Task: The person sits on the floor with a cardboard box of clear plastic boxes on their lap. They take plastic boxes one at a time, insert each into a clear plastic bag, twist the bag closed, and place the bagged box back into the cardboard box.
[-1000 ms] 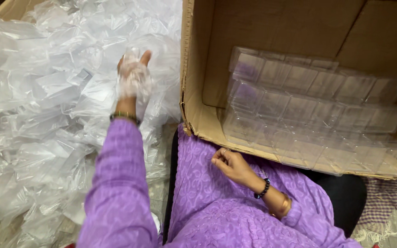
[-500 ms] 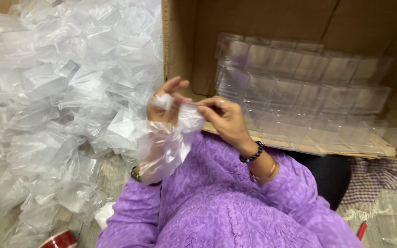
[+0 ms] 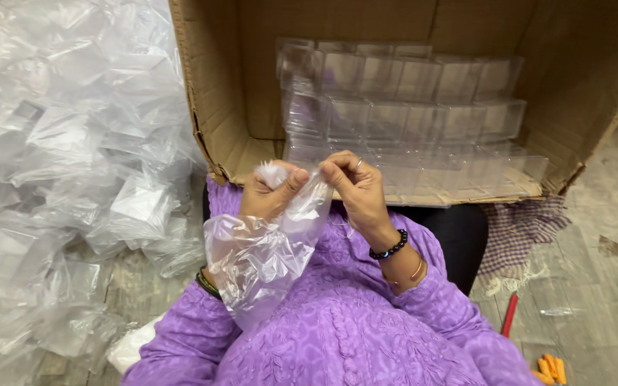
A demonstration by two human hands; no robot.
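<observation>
My left hand [image 3: 270,193] and my right hand [image 3: 355,187] meet just in front of the cardboard box, both pinching the top edge of a clear plastic bag [image 3: 262,257]. The bag hangs crumpled over my left wrist and purple sleeve. Just beyond my fingers, inside the box, several clear plastic boxes [image 3: 409,118] stand in stepped rows.
The open cardboard box [image 3: 212,121] lies on its side ahead of me. A big heap of clear plastic bags [image 3: 66,157] covers the floor on my left. A checked cloth [image 3: 520,232], a red stick [image 3: 509,314] and small orange pieces [image 3: 551,368] lie on the floor at right.
My left hand came back from the heap carrying a bag. My right hand rose from my lap to meet it, and both now grip the bag's top edge.
</observation>
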